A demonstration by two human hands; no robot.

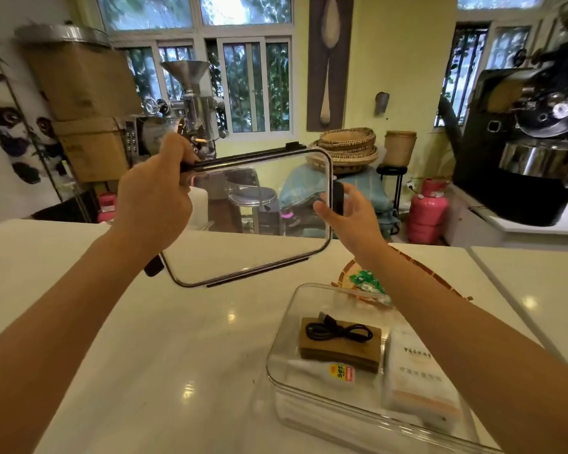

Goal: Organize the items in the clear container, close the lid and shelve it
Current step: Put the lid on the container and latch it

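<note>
Left hand (154, 194) has its fingers curled tight round the top left corner of the clear lid (253, 221), holding it up in the air above the desk (145, 339), and the right hand (348, 211) is up at the lid's right edge, fingers loosely spread, thumb just touching by the black clasp (338, 198). Down on the desk the clear container (368, 365) sits open, with a black cable (338, 330) on a brown box (340, 350), a glue bottle (322, 375) and a white packet (417, 378) inside.

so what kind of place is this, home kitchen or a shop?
Likely a small coffee roastery or café workroom: a black drum roaster at right, a steel hopper machine by the window, stacked woven baskets, gas cylinder.
</note>
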